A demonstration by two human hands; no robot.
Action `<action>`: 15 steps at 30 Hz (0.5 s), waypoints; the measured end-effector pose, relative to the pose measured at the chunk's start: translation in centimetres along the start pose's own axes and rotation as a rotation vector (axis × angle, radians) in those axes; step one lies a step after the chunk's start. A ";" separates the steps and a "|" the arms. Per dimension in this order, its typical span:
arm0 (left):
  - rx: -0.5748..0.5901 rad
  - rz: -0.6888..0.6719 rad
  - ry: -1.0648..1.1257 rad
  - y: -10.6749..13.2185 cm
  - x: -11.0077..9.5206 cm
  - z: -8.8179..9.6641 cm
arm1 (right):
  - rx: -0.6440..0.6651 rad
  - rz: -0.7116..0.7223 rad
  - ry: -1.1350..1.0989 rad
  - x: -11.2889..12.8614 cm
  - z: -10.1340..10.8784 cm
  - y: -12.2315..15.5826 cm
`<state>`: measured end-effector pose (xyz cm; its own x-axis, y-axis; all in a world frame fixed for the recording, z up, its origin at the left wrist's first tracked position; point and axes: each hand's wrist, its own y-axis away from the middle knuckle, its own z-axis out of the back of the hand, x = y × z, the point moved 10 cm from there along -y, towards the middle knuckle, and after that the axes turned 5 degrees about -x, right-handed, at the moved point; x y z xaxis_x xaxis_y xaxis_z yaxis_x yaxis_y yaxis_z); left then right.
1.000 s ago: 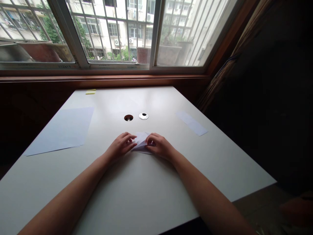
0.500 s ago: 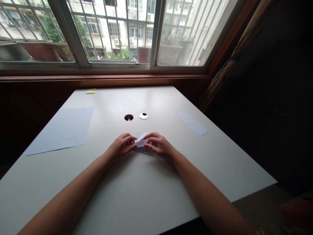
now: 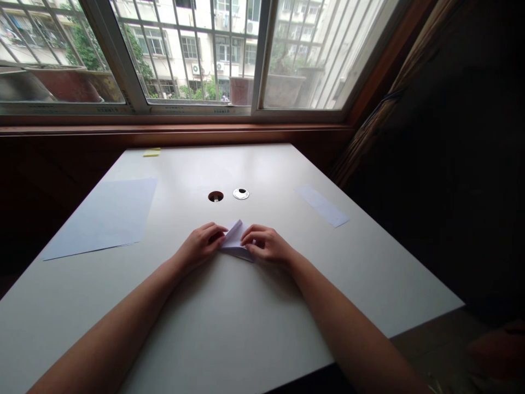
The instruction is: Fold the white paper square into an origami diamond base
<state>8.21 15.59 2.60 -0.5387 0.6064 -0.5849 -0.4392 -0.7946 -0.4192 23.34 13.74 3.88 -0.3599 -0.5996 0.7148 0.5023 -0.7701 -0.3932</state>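
Note:
Between my hands, at the middle of the white table point(image 3: 229, 317), is a small folded piece of white paper point(image 3: 234, 238). One of its flaps stands up to a point at the top. My left hand point(image 3: 202, 241) pinches the paper's left edge between thumb and fingers. On the other side, my right hand point(image 3: 266, 242) is closed on the right edge, its fingertips resting on the folded layers. Parts of both edges are hidden behind the fingers.
Large white sheets point(image 3: 102, 216) lie at the left, and a paper strip point(image 3: 322, 205) at the right. Yellow sticky notes point(image 3: 151, 152) sit near the far edge. Beyond my hands are a round cable hole point(image 3: 215, 196) and a loose metal cover point(image 3: 241, 193). A barred window point(image 3: 197, 54) stands behind.
The paper's upright flap has opened out and shows more of its face. My left hand has shifted slightly left, while my right hand has hardly moved.

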 end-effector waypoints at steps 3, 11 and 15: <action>-0.015 0.020 -0.002 0.0 0.2 0.1 | 0.024 -0.029 -0.003 -0.1 -0.3 0.0; -0.029 0.030 0.000 0.0 0.4 0.2 | 0.082 -0.062 -0.048 -0.3 -1.0 0.1; -0.028 0.029 -0.009 -0.1 0.3 0.2 | 0.114 -0.093 -0.031 -0.3 -1.1 0.1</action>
<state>7.93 15.84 2.62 -0.5576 0.5835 -0.5904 -0.4032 -0.8121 -0.4219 22.63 13.60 2.96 -0.3855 -0.5190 0.7629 0.5546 -0.7911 -0.2579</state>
